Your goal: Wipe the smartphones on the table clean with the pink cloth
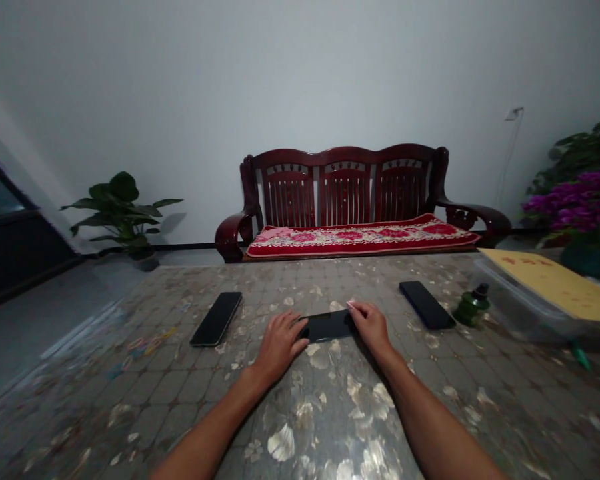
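A phone (329,326) with a glossy black face lies sideways on the patterned table cover, between my two hands. My left hand (281,339) rests flat at its left end, fingers stretched out and touching the edge. At the far right corner, my right hand (371,327) is closed in a pinch. A small pale bit (350,305) shows at those fingertips, too small to name. To the left lies another black phone (217,319), face up and slanted. A third dark phone (426,305) lies off to the right.
Right of the phones stand a green bottle (472,305) with a black cap and a clear plastic box (520,303) under a yellow sheet (555,280). Colourful bands (147,343) lie at left. Beyond the table are a wooden bench (345,187) and a potted plant (125,213).
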A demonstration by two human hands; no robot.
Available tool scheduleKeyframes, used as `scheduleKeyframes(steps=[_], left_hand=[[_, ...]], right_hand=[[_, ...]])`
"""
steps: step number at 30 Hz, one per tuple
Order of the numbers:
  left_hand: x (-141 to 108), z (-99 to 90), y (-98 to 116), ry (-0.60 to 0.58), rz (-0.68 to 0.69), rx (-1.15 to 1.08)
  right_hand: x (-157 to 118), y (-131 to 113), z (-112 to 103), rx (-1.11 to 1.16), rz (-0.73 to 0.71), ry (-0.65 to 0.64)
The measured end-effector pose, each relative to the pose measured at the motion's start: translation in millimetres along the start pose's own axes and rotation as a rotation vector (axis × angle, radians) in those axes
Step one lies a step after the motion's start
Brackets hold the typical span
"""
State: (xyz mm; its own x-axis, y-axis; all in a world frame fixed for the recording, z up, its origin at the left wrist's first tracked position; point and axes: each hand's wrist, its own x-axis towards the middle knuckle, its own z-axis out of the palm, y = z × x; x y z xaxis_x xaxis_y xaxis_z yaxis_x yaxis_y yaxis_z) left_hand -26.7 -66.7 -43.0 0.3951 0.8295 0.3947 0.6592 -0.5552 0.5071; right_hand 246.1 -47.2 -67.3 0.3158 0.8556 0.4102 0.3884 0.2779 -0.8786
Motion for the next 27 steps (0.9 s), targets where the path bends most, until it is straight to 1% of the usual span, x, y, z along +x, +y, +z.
scheduleKeyframes(steps=[2, 4, 6, 7, 9, 11, 12, 14, 17, 20, 22, 24, 27], left_hand=[[-8.0, -0.4, -9.7, 0.025, 0.009, -0.055], [-12.0, 4.1, -15.2, 0.064, 0.051, -0.097], [-13.5, 9.8, -17.6, 0.092, 0.114, -0.100], [-13.6, 12.1, -18.1, 0.092, 0.144, -0.076], [-13.4, 14.8, -18.4, 0.060, 0.195, 0.025], [-12.9, 15.2, -18.2, 0.019, 0.242, 0.152], [-12.6, 15.0, -17.7, 0.007, 0.262, 0.206], [-11.9, 14.3, -15.9, 0.008, 0.289, 0.272], [-10.7, 13.7, -11.3, 0.019, 0.295, 0.294], [-9.9, 13.1, -7.0, 0.021, 0.297, 0.294], [-9.9, 12.7, -5.5, 0.024, 0.300, 0.296], [-10.1, 12.4, -4.8, 0.029, 0.305, 0.292], [-10.4, 12.4, -4.4, 0.035, 0.308, 0.275]], right_hand=[[-1.5, -3.4, -1.9, -0.152, -0.133, -0.051], [-3.5, -7.9, -3.4, -0.296, -0.252, -0.088], [-5.8, -14.6, -4.4, -0.463, -0.300, -0.129], [-6.7, -19.2, -4.8, -0.555, -0.284, -0.164], [-7.9, -31.4, -5.1, -0.736, -0.184, -0.259], [-8.2, -46.2, -4.4, -0.864, -0.085, -0.357], [-8.3, -53.6, -3.3, -0.905, -0.058, -0.395], [-9.2, -66.9, 0.7, -0.960, -0.029, -0.445], [-13.3, -79.8, 11.4, -0.984, -0.047, -0.501], [-17.2, -83.6, 20.6, -0.953, -0.124, -0.576], [-15.9, -82.4, 21.0, -0.929, -0.154, -0.612], [-11.5, -79.9, 17.0, -0.946, -0.139, -0.606], [-5.0, -77.5, 12.0, -1.007, -0.082, -0.558]])
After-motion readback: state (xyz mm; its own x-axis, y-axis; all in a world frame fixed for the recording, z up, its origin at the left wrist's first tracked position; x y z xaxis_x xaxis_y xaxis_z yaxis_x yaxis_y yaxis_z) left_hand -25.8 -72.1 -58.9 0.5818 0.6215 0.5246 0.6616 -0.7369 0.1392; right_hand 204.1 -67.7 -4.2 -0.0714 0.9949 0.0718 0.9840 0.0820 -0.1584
